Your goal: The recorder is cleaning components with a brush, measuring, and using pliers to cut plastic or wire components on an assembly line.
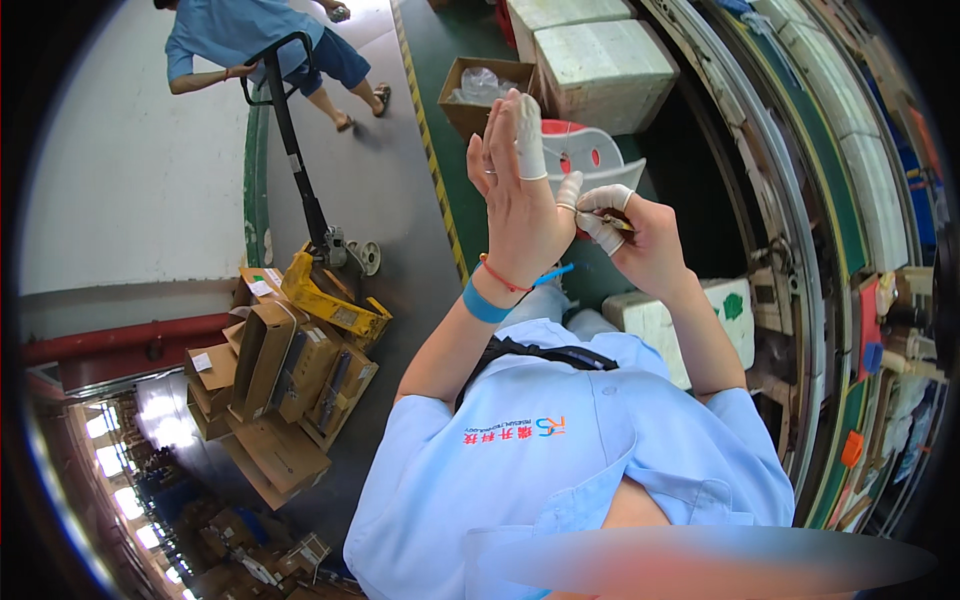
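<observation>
One white thumb cot [569, 187] on left hand [528, 218], fingers extended, gripping nothing; right hand [648, 238], just rightward, pinches cot's lower rim, long axis pointing away from torso.

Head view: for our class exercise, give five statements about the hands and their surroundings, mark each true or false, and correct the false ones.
1. The right hand is at the base of the white cover on the left thumb. True.
2. The blue wristband is on the right wrist. False: it is on the left wrist, below the left hand.
3. Another person's hand is at the black handle of the pallet truck. True.
4. The cardboard box beyond the hands is shut. False: it is open, with clear plastic showing inside.
5. The floor stripe is yellow and black. True.
</observation>
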